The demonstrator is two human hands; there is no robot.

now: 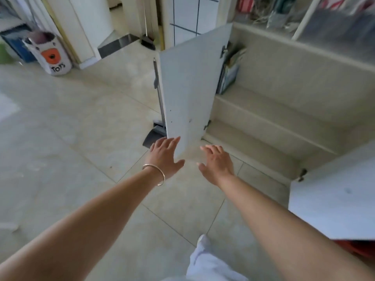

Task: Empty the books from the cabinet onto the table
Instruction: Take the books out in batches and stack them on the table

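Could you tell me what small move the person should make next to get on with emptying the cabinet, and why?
Probably reach the right hand up and into the cabinet toward the books. Both hands are empty with fingers spread, the left hand is at the lower edge of the open door, and the books stand on the upper shelf just behind that door, not yet touched.

both hands (164,155) (218,163) open at cabinet door (190,82); books (231,67) inside.
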